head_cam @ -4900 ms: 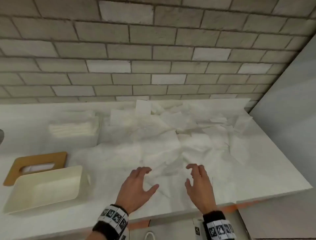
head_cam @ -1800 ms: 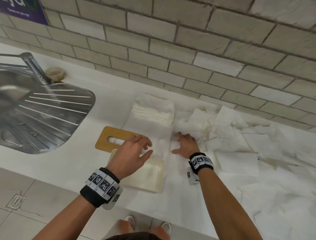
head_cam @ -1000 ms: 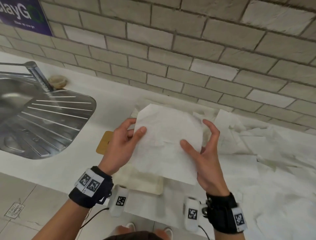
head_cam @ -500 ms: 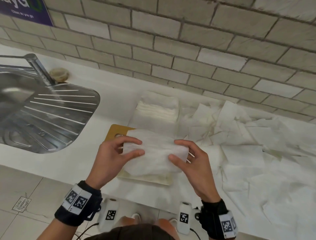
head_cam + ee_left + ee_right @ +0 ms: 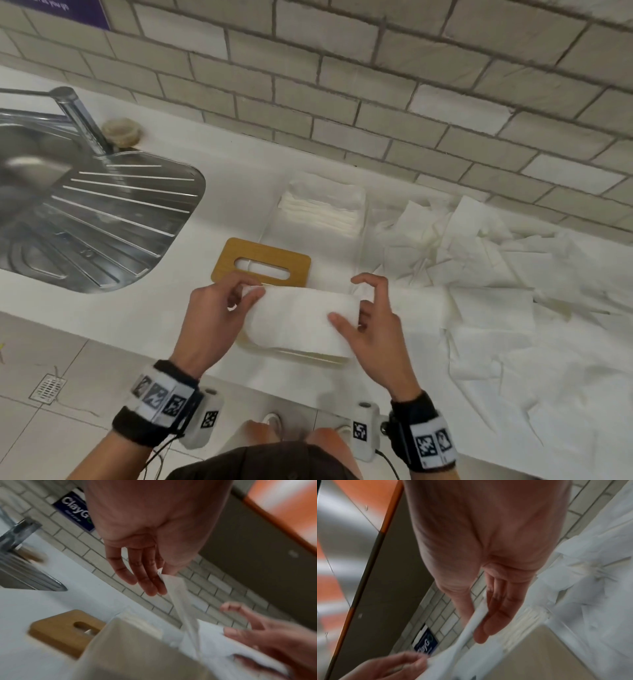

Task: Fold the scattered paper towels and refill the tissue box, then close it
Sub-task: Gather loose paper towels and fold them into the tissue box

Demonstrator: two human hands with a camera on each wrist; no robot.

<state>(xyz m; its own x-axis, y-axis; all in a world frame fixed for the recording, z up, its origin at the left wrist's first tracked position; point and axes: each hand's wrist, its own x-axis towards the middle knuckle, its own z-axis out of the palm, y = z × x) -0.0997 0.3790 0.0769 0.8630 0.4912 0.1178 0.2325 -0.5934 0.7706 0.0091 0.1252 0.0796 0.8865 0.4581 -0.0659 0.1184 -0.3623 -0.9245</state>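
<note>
A white surface [image 5: 212, 178] runs below a grey brick wall [image 5: 342, 85], with a steel sink [image 5: 85, 212] at 9 o'clock. Both hands hold one folded towel [image 5: 301, 318] over the open cream box [image 5: 308, 358], which sits at the near edge of the surface. The left hand [image 5: 212, 315] pinches the towel's left end between thumb and fingers, a narrow grip. The right hand [image 5: 373, 329] holds the right end, thumb on top and fingers under the edge, its forefinger lifted clear. In the left wrist view the left hand's fingers [image 5: 145, 577] nip the towel's corner, and the sheet stretches across to the right hand. The wooden lid [image 5: 263, 262] with its slot lies flat at 12 o'clock of the box, just beyond it. A neat stack [image 5: 322, 205] of folded towels sits further back near the wall. Loose towels [image 5: 496, 274] lie scattered from 1 to 4 o'clock.
</note>
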